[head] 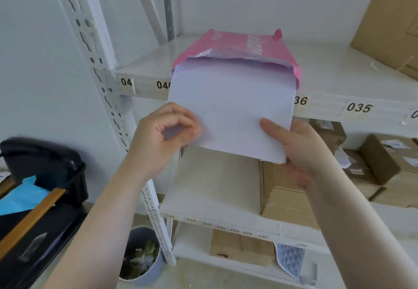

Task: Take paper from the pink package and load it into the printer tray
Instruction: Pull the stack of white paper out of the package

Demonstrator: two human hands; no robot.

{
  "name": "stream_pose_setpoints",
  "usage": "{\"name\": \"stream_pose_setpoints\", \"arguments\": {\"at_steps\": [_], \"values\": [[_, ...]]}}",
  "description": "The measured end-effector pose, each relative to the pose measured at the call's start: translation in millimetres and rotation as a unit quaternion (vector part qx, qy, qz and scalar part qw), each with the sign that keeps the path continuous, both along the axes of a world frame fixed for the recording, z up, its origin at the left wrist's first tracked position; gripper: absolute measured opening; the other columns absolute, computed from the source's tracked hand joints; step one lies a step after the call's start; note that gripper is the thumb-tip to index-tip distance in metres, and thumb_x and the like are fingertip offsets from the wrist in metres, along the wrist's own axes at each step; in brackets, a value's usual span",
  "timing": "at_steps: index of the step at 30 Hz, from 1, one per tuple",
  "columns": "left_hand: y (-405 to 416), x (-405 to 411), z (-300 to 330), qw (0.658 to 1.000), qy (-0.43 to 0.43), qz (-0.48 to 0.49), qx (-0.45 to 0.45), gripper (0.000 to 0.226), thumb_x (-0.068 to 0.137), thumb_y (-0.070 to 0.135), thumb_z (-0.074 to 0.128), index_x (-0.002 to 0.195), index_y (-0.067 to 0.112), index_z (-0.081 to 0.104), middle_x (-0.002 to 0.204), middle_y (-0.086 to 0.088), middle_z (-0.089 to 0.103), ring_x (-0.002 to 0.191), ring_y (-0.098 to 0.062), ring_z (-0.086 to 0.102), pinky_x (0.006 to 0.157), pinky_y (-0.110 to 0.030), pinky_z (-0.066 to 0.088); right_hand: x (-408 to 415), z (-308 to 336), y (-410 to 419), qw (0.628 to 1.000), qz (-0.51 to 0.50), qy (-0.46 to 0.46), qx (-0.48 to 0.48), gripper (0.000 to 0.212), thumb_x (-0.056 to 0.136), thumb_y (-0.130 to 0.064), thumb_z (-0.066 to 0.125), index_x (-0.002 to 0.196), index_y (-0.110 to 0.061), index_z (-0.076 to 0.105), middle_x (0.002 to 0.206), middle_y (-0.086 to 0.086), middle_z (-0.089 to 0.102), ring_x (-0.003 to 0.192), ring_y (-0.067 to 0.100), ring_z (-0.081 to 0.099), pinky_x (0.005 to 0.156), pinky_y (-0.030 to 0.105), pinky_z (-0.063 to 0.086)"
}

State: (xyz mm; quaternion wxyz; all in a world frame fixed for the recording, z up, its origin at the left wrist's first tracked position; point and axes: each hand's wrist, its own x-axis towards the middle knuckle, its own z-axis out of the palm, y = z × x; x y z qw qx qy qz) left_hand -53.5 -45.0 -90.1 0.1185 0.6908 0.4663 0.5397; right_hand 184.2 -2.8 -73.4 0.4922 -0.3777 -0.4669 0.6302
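White metal shelving fills mid-frame, torn pink paper package on its numbered shelf; left hand and right hand each pinch the half-drawn white sheet stack at centre: best drawn level, squarely.

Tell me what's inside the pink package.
White paper sticks out of the pink package, held by the left hand and right hand. How much remains inside is hidden by the wrapper.

Both hands gripping white paper, left hand, right hand, pink package on shelf
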Motion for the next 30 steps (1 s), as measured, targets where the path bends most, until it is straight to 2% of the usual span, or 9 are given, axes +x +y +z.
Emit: {"name": "stream_pose_setpoints", "arguments": {"at_steps": [2,4,7,9,12,14,18,24,30], "values": [[1,-4,6,0.991,-0.102,0.083,0.008,0.013,0.08,0.036,0.066,0.081,0.023,0.065,0.087,0.016,0.066,0.085,0.0,0.06,0.081,-0.015,0.042,2,-4,-1,1.0,-0.008,-0.012,0.015,0.009,0.088,-0.011,0.061,0.09,-0.009,0.07,0.082,0.0,0.078,0.073,0.014,0.074,0.056,0.022,0.056],[8,-9,17,0.965,-0.217,0.14,-0.049,0.022,0.074,0.051,0.063,0.075,0.029,0.06,0.085,0.016,0.067,0.078,-0.002,0.062,0.074,-0.019,0.046,7,-8,-3,0.999,-0.003,-0.026,0.019,0.009,0.088,-0.011,0.062,0.088,-0.009,0.071,0.081,0.0,0.078,0.072,0.014,0.074,0.055,0.021,0.056],[18,-11,29,0.906,-0.315,-0.033,-0.283,0.029,0.078,0.054,0.065,0.092,0.03,0.074,0.097,0.01,0.075,0.088,-0.012,0.071,0.066,-0.023,0.056,14,-18,-10,0.999,0.02,-0.036,0.01,0.01,0.086,-0.013,0.063,0.088,-0.008,0.072,0.085,0.002,0.078,0.075,0.016,0.075,0.056,0.023,0.056],[22,-7,29,0.876,-0.308,-0.072,-0.364,0.038,0.078,0.052,0.067,0.103,0.025,0.074,0.105,0.001,0.076,0.094,-0.019,0.073,0.068,-0.03,0.059,20,-24,-15,0.998,0.044,-0.04,0.002,0.013,0.083,-0.014,0.065,0.091,-0.007,0.072,0.088,0.004,0.078,0.078,0.018,0.075,0.057,0.025,0.057],[21,2,22,0.898,-0.27,-0.044,-0.345,0.023,0.081,0.035,0.07,0.092,0.017,0.075,0.094,-0.004,0.078,0.081,-0.021,0.075,0.061,-0.03,0.058,30,-22,-17,0.994,0.094,-0.053,-0.001,0.024,0.075,-0.017,0.068,0.096,-0.008,0.071,0.093,0.004,0.078,0.081,0.019,0.075,0.056,0.026,0.057],[15,7,17,0.902,-0.273,-0.044,-0.332,0.027,0.074,0.034,0.071,0.094,0.016,0.074,0.094,-0.004,0.078,0.08,-0.021,0.075,0.064,-0.031,0.059,34,-17,-14,0.993,0.106,-0.055,-0.005,0.033,0.07,-0.024,0.069,0.099,-0.009,0.07,0.095,0.006,0.078,0.083,0.022,0.075,0.059,0.032,0.059],[-4,20,3,0.907,-0.271,-0.028,-0.322,0.025,0.079,0.03,0.069,0.099,0.015,0.072,0.095,-0.002,0.077,0.084,-0.018,0.074,0.079,-0.034,0.057,33,-14,-10,0.997,0.057,-0.052,0.004,0.022,0.079,-0.026,0.07,0.094,-0.01,0.071,0.092,0.008,0.078,0.082,0.027,0.074,0.066,0.042,0.061],[-41,23,-15,0.909,-0.261,0.023,-0.322,0.026,0.084,0.03,0.068,0.105,0.014,0.071,0.111,-0.003,0.073,0.109,-0.022,0.067,0.106,-0.046,0.042,26,-38,-39,0.996,0.025,-0.086,0.013,0.011,0.085,-0.022,0.068,0.087,-0.012,0.072,0.084,0.003,0.078,0.076,0.024,0.075,0.056,0.034,0.059],[-93,13,-37,0.911,-0.247,0.016,-0.329,0.012,0.084,0.031,0.07,0.092,0.023,0.074,0.091,0.009,0.078,0.085,-0.009,0.074,0.082,-0.031,0.053,13,-67,-89,0.994,-0.006,-0.11,0.004,0.009,0.084,-0.025,0.07,0.088,-0.017,0.071,0.082,-0.002,0.078,0.074,0.021,0.075,0.056,0.032,0.059]]}}
